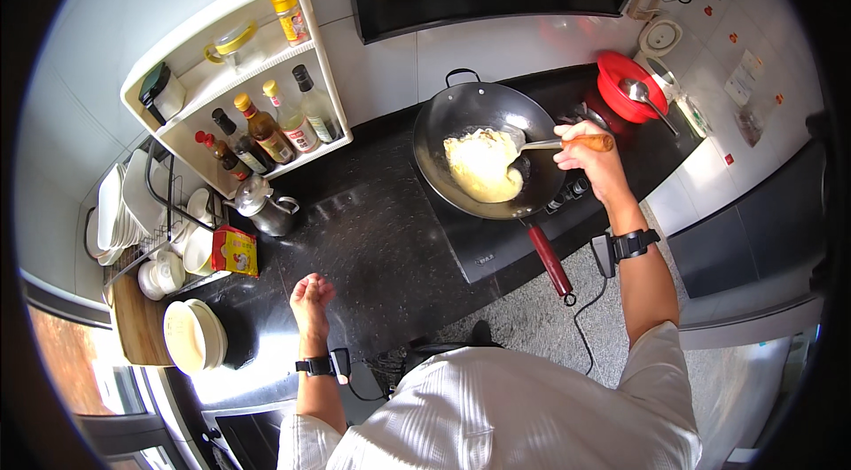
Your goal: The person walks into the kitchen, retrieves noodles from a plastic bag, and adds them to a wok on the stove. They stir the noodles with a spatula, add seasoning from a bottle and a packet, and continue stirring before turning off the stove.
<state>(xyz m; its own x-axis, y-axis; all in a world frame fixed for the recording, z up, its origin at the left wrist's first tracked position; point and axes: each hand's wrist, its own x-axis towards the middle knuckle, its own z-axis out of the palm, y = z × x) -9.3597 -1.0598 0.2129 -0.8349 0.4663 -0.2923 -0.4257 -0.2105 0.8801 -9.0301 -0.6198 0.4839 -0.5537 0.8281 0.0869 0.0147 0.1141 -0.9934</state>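
A black wok [435, 167] with a red handle sits on the cooktop at the right of centre, and yellow egg [482, 167] lies in its bowl. My right hand [588, 161] grips the wooden handle of a metal spatula [543, 144] over the wok's right rim; the blade touches the egg, partly hidden by it. Over the dark counter at the lower left of centre is my left hand [312, 297], its fingers curled in with no object visible in them. Both wrists wear black bands with small devices.
Left of the wok stand a metal teapot [269, 207], a yellow and red packet [236, 252], a dish rack [156, 244] and stacked bowls [193, 337]. A white shelf [239, 78] holds several bottles. A red basin [618, 94] with a ladle [641, 92] is beyond my right hand.
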